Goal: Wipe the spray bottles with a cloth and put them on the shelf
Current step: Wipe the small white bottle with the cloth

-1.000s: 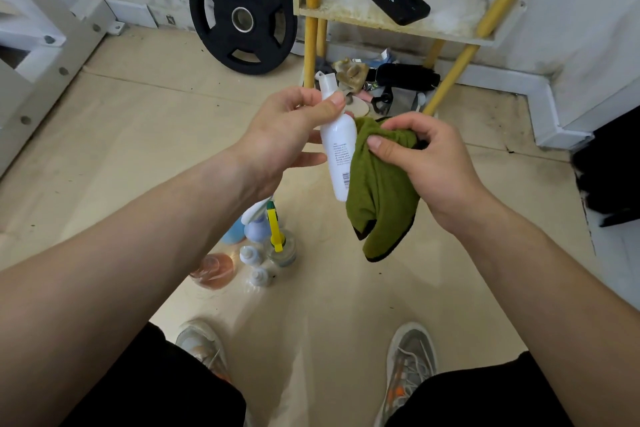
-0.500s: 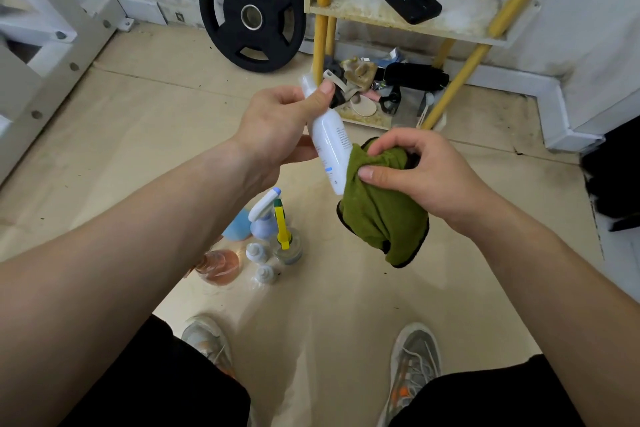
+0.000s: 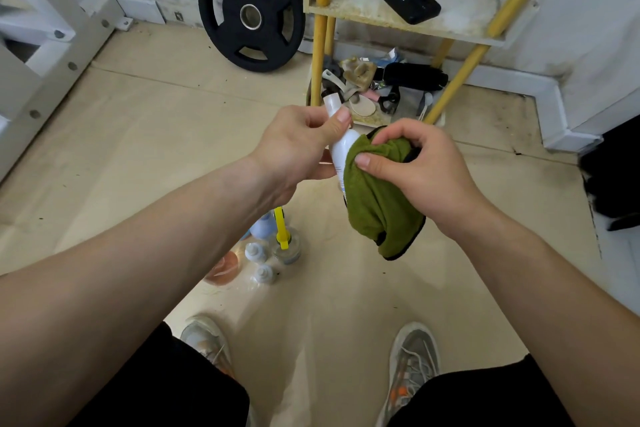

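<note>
Both hands (image 3: 298,146) wrap green cloth (image 3: 377,198) round white bottle (image 3: 341,152)

Left hand (image 3: 298,142) pinches white spray bottle (image 3: 341,151); right hand (image 3: 422,170) wraps green cloth (image 3: 379,204) around it.

green cloth (image 3: 377,198) slid up white spray bottle (image 3: 341,152), right hand (image 3: 419,170) now nearer its neck

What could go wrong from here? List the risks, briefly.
The left hand pinches the white spray bottle only near its top while the right hand presses the green cloth round it; it might slip and drop. The bottles on the floor stand below, near the left shoe, so a drop or step could topple them.
</note>
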A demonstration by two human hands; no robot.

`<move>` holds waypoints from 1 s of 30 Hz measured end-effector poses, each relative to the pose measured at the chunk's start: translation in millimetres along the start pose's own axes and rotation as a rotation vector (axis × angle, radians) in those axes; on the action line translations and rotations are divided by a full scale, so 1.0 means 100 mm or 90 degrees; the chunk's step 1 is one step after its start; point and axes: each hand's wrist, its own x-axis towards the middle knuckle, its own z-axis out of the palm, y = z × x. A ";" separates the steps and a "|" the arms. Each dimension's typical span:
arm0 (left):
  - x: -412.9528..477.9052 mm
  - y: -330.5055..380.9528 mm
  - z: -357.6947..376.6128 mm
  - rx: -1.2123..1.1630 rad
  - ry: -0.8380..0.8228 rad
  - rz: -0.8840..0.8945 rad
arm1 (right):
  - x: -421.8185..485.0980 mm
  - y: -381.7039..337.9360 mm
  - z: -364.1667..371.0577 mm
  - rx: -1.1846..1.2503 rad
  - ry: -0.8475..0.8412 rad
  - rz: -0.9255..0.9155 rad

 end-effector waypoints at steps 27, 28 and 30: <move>0.02 -0.09 0.05 0.030 -0.008 -0.051 | -0.02 0.01 0.03 -0.071 0.051 -0.023; 0.02 -0.08 0.06 0.031 -0.018 -0.051 | -0.01 0.02 0.03 -0.046 0.048 -0.015; 0.02 -0.06 0.05 0.036 -0.023 -0.050 | 0.00 0.04 0.02 -0.009 0.045 -0.004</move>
